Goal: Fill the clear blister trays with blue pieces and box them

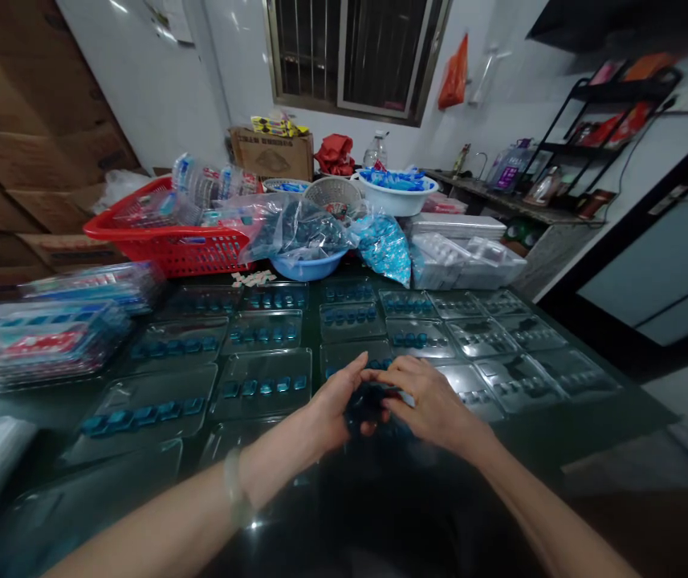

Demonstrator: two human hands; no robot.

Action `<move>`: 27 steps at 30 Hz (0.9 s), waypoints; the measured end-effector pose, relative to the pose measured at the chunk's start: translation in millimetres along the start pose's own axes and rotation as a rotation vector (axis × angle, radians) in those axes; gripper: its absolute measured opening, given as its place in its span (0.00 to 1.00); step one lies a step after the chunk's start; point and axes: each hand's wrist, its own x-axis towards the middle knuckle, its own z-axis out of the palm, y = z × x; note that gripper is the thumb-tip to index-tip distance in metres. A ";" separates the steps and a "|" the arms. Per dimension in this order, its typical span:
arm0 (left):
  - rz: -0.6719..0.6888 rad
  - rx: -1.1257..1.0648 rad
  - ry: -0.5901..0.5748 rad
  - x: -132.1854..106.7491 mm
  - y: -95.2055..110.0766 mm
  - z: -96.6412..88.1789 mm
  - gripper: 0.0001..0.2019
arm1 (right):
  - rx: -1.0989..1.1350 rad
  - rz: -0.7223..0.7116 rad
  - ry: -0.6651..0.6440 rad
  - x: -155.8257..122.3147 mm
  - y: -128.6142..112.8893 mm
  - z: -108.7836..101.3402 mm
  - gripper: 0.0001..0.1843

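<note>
One dark object (365, 401) — left hand (339, 397), right hand (426, 393) around, trays (268, 364) beyond

Likely a workshop, given cartons (36, 152) and clear trays (268, 365).

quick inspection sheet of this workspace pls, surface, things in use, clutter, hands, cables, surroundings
surface: dark table, reflecting light
things in use: clear trays in rows, several with blue pieces
clutter: packs stacked at left; red basket, white basin and blue bag behind the trays
hands: left hand holds a blurred dark item, right hand close against it
cables: one beside the rack
surroundings: cartons left, window ahead, door right
</note>
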 end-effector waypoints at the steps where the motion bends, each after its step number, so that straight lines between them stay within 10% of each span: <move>1: -0.003 0.016 -0.005 -0.1 -0.8 1.6 0.21 | -0.017 -0.005 -0.019 -0.6 0.1 -0.4 0.12; 18: -0.081 0.062 0.010 14.4 -9.5 6.8 0.21 | 0.199 0.134 0.062 -13.1 17.1 18.7 0.08; 27: 0.170 0.276 0.040 -2.4 -15.9 8.8 0.10 | 0.710 0.361 0.174 -15.7 33.1 22.3 0.04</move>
